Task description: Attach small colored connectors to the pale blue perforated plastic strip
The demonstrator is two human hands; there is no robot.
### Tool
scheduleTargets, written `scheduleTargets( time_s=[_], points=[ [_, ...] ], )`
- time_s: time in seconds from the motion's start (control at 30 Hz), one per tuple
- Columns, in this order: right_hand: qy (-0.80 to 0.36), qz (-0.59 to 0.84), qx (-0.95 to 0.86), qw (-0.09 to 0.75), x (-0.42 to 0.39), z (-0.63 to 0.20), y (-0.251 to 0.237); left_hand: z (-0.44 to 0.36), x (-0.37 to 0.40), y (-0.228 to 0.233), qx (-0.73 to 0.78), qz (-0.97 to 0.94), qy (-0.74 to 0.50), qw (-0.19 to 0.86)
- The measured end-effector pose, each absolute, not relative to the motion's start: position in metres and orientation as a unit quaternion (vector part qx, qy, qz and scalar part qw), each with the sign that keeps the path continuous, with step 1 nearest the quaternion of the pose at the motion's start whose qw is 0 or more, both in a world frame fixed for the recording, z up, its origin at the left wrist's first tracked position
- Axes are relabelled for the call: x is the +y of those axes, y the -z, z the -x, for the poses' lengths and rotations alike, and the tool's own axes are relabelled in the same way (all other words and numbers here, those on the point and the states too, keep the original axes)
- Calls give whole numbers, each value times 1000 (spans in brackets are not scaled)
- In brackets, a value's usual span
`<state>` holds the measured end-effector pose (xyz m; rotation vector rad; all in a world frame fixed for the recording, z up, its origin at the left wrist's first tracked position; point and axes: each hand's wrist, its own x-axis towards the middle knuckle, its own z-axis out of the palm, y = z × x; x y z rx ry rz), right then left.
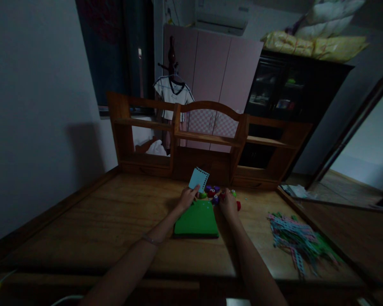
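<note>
My left hand (pixel 188 198) holds a small light-blue card (pixel 198 179) with a perforated edge, raised upright above the far end of a green flat board (pixel 197 220) on the wooden desk (pixel 115 221). My right hand (pixel 229 205) rests at the board's far right corner, fingers curled among several small round coloured pieces (pixel 213 194) in purple, red and green. Whether it grips one of them is hidden by the fingers.
A heap of pastel perforated strips (pixel 298 243) lies at the desk's right. A wooden shelf hutch (pixel 207 140) stands along the back edge. Behind it are a pink wardrobe (pixel 217 72), a hanging shirt (pixel 172 94) and a dark cabinet (pixel 284 93). A wall runs on the left.
</note>
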<state>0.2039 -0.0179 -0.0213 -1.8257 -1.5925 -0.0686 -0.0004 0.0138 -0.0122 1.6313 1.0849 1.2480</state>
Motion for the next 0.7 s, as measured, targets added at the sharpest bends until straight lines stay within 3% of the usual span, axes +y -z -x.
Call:
scheduleTargets(
  time_s=[0.13, 0.27, 0.37, 0.53, 0.7],
  points=[
    [20, 686, -602, 407, -18, -203, 20, 1, 14, 12, 428, -650, -491, 392],
    [4, 611, -570, 549, -16, -201, 10, 1, 15, 13, 423, -652, -489, 396],
    [-116, 537, -552, 627, -15, -199, 4, 0, 17, 15, 426, -643, -496, 398],
    [-349, 447, -487, 665, -18, -193, 0, -2, 23, 21, 435, -646, -494, 386],
    [-488, 364, -485, 628, -31, -182, -13, -1, 23, 21, 438, -657, -490, 371]
  ],
)
